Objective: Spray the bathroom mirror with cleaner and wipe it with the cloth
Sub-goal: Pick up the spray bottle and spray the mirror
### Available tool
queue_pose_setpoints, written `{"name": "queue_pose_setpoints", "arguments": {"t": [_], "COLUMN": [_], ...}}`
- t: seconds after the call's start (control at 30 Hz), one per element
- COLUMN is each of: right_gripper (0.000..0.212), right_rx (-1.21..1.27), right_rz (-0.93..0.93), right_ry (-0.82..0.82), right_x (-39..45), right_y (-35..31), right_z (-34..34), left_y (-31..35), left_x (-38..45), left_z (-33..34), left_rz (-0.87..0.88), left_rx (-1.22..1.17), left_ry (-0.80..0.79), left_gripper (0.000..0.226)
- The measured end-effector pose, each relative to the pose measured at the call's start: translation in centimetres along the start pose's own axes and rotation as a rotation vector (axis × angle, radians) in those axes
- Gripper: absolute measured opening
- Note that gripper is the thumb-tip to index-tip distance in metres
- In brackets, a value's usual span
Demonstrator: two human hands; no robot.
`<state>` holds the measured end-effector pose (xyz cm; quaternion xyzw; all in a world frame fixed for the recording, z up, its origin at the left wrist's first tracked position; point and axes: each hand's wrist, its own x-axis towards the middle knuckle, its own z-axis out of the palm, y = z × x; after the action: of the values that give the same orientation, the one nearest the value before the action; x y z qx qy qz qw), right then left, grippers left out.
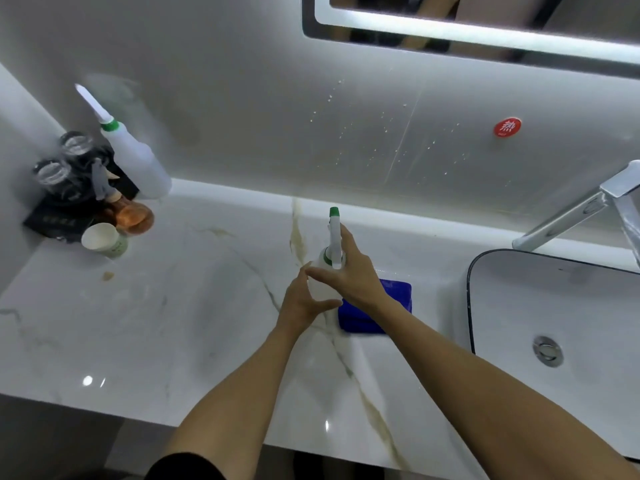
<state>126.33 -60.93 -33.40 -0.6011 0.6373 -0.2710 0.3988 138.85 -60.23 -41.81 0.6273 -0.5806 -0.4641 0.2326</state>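
Looking down from the head camera, both bare hands met at a white spray bottle [323,271] standing upright on the marble counter [156,323], left of the sink basin [554,306]. The left hand [301,299] cupped the bottle's body, fingers and thumb curled round it, apparently to steady it. The right hand [353,271] lay over the neck and trigger head, fingers spread across the top; it seemed to be taking hold rather than fully clasped. The green-tipped nozzle pointed away from the person toward the wall, a sensible aim for spraying upward.

A folded blue cloth [394,296] lay on the counter between the bottle and the basin, partly hidden under the right wrist, kept close for wiping.

The mirror [485,15], with its lit edge, hung above and behind the basin. Droplets dotted the wall beneath it.

Far left of the basin stood a second spray bottle [138,161], glasses on a dark tray [52,216], an amber bottle [133,216] and a paper cup [102,239]. A chrome faucet [571,213] reached over the basin.
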Motion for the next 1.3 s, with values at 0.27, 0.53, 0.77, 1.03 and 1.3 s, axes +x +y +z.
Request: {"name": "queue_pose_setpoints", "arguments": {"t": [0.27, 0.53, 0.77, 1.03, 1.3], "right_gripper": [0.078, 0.077, 0.041, 0.061, 0.060], "right_rx": [-0.046, -0.031, 0.014, -0.021, 0.066], "right_rz": [0.043, 0.020, -0.098, -0.295, -0.448], "right_ry": [0.005, 0.081, 0.261, 0.415, 0.502], "right_x": [0.3, 0.9, 1.0, -0.9, -4.5], "right_y": [-0.9, -3.6, -9.3, -18.2, -25.9], "right_z": [0.3, -1.5, -6.2, -13.4, -20.6], "left_y": [0.6, 2.3, 8.8, 19.6, 29.5], "left_x": [1.2, 1.3, 0.6, -1.7, -6.0], "left_z": [1.5, 0.1, -4.4, -8.8, -11.4], "left_rz": [0.014, 0.050, 0.165, 0.362, 0.567], "left_rx": [0.094, 0.063, -0.080, 0.013, -0.055], "left_ry": [0.056, 0.069, 0.124, 0.249, 0.356], "left_gripper": [0.091, 0.101, 0.091, 0.093, 0.078]}}
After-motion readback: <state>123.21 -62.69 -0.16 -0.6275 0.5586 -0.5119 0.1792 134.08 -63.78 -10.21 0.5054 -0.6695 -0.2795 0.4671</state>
